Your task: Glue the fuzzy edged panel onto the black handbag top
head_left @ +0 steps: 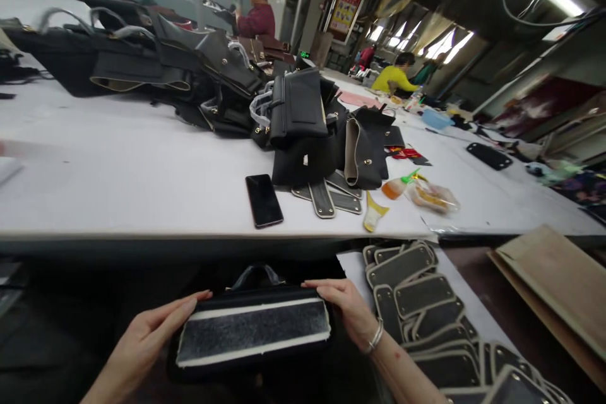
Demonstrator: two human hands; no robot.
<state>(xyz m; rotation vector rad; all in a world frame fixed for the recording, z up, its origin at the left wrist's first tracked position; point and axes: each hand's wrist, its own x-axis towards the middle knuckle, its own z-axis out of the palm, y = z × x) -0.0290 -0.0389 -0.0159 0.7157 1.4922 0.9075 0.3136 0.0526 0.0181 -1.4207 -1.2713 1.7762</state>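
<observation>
Between my hands is a black handbag (255, 328), its base turned up toward me. A dark, rough panel with white strips along its two long edges shows on that base. My left hand (149, 334) grips the left end, thumb and fingers along the rim. My right hand (348, 309), with a bracelet at the wrist, grips the right end. A plastic-wrapped handle sticks up behind the bag. Right of my right hand lies a pile of dark oblong panels (423, 295) with pale edges and metal studs.
On the white table (118, 177) ahead are a heap of black handbags (298, 104), a phone (264, 201), a glue bottle (396, 187) and a plastic-wrapped item (433, 197). Brown cardboard (558, 290) stands at right. Two people (258, 16) work further back, one in yellow.
</observation>
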